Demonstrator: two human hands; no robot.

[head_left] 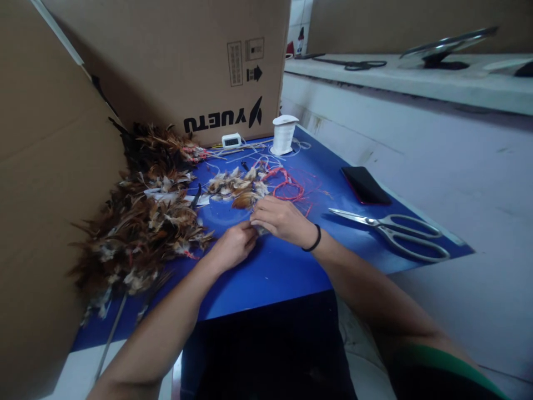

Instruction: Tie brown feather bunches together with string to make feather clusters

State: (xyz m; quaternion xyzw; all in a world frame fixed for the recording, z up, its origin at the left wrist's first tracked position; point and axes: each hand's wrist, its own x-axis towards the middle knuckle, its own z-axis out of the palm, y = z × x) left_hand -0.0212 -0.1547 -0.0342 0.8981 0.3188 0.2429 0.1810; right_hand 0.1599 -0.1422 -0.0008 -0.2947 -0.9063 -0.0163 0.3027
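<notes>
My left hand (236, 244) and my right hand (285, 219) meet over the blue table, with their fingers closed together. Between them shows a bit of a small brownish-grey feather (261, 229), mostly hidden by the fingers. Just beyond lies a loose group of brown and white feathers (235, 186). Red string (291, 191) is tangled in a loop behind my right hand. To the left, a big heap of brown feathers (137, 233) spreads along the table, with some red string among it.
Large scissors (389, 228) lie partly spread at the right, below a dark phone (365, 185). A white spool (284, 135) and a small white digital counter (231, 140) stand at the back. Cardboard boxes (166, 61) wall off the back and left. A ledge (400, 78) runs along the right.
</notes>
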